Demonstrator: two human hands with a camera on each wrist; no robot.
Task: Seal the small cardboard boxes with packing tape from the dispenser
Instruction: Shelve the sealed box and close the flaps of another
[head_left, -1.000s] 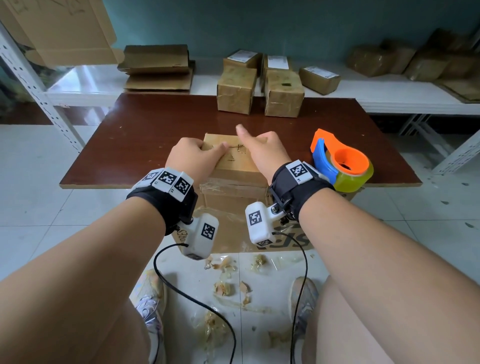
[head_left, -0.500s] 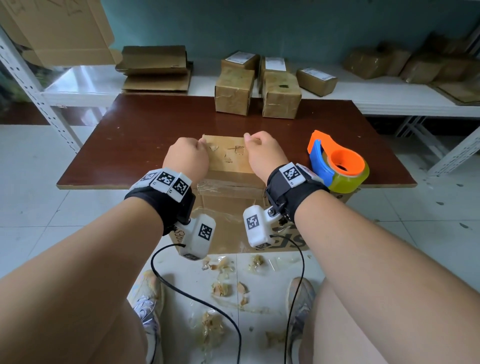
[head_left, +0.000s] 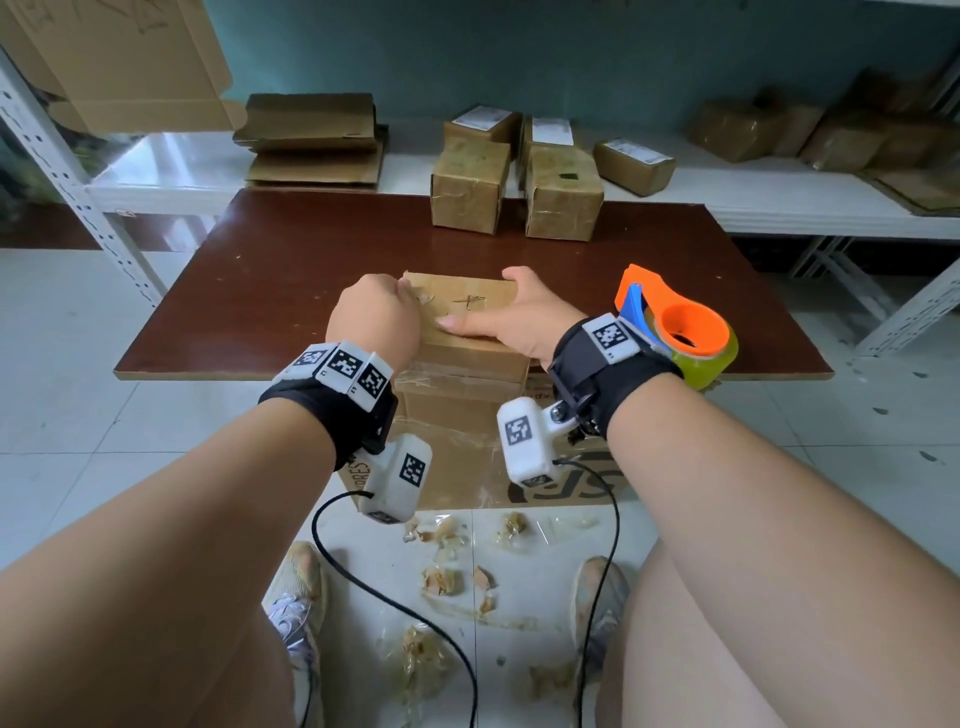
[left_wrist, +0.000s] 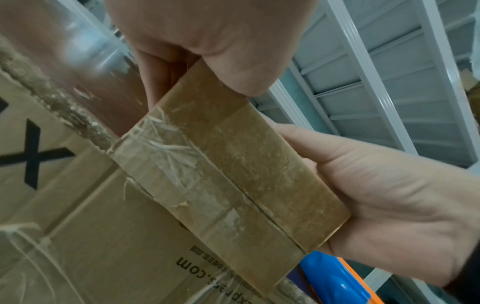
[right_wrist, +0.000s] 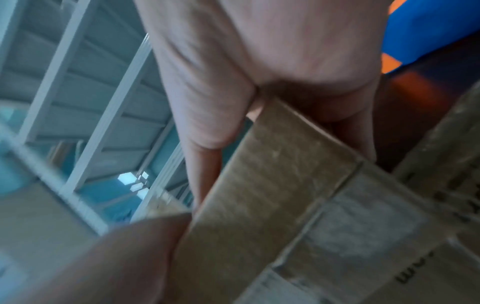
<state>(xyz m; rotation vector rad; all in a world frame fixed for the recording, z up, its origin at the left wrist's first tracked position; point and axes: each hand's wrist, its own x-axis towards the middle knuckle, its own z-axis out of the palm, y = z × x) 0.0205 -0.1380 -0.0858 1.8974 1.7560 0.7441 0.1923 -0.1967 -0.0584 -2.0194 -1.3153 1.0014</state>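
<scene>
**Both hands on a small box at the tabletop's near edge**

The small box sits at six o'clock on the brown tabletop. The left hand curls its grip over the box's left top edge; the right hand holds the right side, thumb flat across the top, fingers wrapped down the far side. The tape dispenser, orange and blue, lies at three o'clock just beside the right wrist. Under the tabletop a large carton shows ".com" and a black "X". Two taped boxes stand at twelve o'clock.
</scene>
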